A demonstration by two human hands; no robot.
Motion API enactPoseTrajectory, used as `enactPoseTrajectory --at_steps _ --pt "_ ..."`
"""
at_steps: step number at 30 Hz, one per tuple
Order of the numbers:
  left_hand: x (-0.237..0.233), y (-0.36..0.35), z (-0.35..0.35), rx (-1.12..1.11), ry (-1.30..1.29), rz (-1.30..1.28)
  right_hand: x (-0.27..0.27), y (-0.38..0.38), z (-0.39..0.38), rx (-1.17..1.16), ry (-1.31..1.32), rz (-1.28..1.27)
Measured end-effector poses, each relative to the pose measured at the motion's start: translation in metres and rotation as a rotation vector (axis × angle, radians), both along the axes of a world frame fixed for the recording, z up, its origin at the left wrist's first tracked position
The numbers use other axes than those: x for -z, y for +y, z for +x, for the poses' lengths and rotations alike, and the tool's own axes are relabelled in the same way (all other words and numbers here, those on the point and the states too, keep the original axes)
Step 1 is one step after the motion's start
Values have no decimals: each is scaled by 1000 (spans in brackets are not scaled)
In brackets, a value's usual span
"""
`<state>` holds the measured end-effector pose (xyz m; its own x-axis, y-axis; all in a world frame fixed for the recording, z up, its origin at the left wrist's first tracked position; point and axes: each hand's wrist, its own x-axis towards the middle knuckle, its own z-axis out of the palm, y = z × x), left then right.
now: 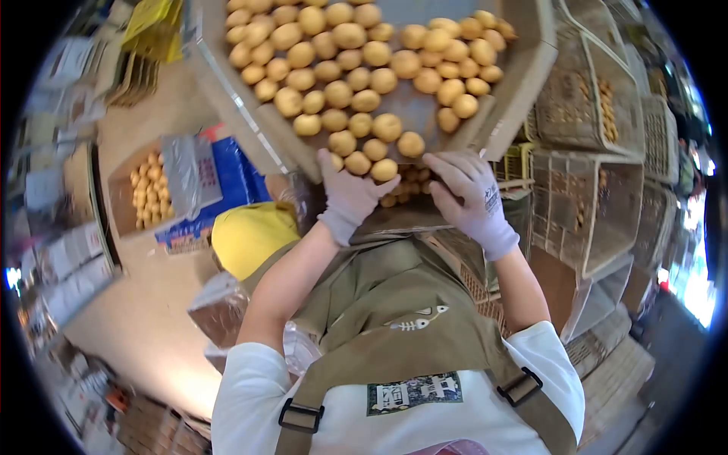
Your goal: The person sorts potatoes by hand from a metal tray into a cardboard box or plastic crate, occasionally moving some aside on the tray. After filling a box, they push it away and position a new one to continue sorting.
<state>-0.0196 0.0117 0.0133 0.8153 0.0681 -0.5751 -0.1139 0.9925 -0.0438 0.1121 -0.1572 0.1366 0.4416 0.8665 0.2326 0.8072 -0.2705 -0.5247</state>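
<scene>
Many round yellow-orange fruits (337,95) lie on a sorting tray (523,83) with raised sides, narrowing toward me. My left hand (350,196), in a white glove, is at the left of the tray's front opening. Its thumb and fingers are spread around a few fruits at the lip, touching them, without a visible closed grip. My right hand (472,199), also gloved, is at the right of the opening beside a single fruit (411,144). Its fingers are bent and apart from the thumb, with nothing seen between them. Below the opening, more fruits (409,186) sit in a box, partly hidden by my hands.
Stacked plastic crates (584,205), some with fruit inside, stand close on my right. On the left are a carton of fruits (152,191), a blue bag (231,178), a yellow object (254,239) and yellow crates (154,29).
</scene>
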Motion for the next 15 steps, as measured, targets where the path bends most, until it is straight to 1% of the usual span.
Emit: enactPoseTrajectory --at_steps 1,2,3,4,6,7,8,10,11,12,13,14,15 --pt "-5 -3 -1 -33 88 -5 9 9 -10 -2 63 -9" --pt "-5 -5 -3 -62 170 -14 13 19 -14 -59 3 -12" --pt "10 -3 -9 -36 79 -6 13 32 -15 -69 -41 -30" --pt "11 -4 -10 -8 139 56 13 42 -15 -75 -85 -48" --pt "7 -8 -7 61 257 179 41 36 -2 -7 -2 -288" --pt "4 -7 -6 5 405 104 58 35 18 36 -46 -283" --pt "9 -8 -6 22 378 171 59 47 36 181 122 -78" --pt "23 -16 -11 65 333 301 39 73 64 406 -155 -106" --pt "21 -22 -8 35 349 376 55 81 64 390 -261 -262" --pt "19 -21 -8 8 329 304 71 84 60 379 -372 -416" --pt "14 -17 -4 -14 304 233 72 77 53 168 -478 -458" --pt "8 -14 -1 -39 280 156 58 71 45 -2 -414 -504" --pt "3 -8 1 -70 283 -2 60 63 52 -83 -197 -465"
